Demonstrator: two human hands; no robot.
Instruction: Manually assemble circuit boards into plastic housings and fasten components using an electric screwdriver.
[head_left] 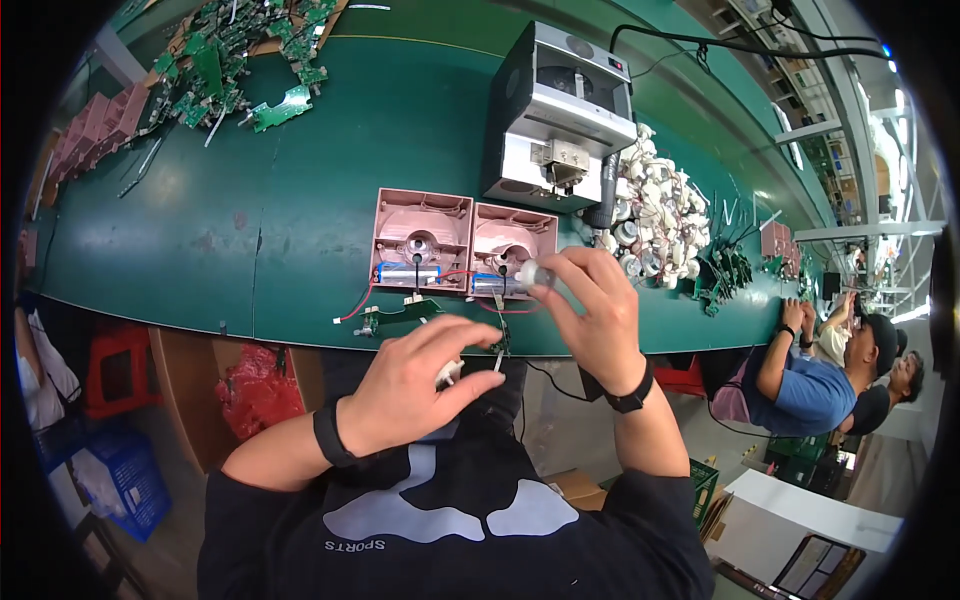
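Note:
Pinched between the thumb and fingers of my right hand (pixel 600 310) is a small white round motor-like part (pixel 537 274), above the right pink plastic housing (pixel 548 232). My left hand (pixel 405 378) is near the table edge, thumb and forefinger apart. A small white part (pixel 449 374) shows under its palm, apparently held by the curled fingers. The left pink housing (pixel 383 225) stands against the right one. Blue cylindrical batteries (pixel 408 273) and red wires lie in them. Close to my left fingers are a green circuit board (pixel 400 314) and a narrow upright board (pixel 500 335).
A black and silver machine (pixel 570 110) stands behind the housings. Right of it is a pile of white wired parts (pixel 655 210). Green circuit boards (pixel 210 75) heap at the far left, beside pink housings (pixel 100 130). Co-workers (pixel 815 385) sit at the right.

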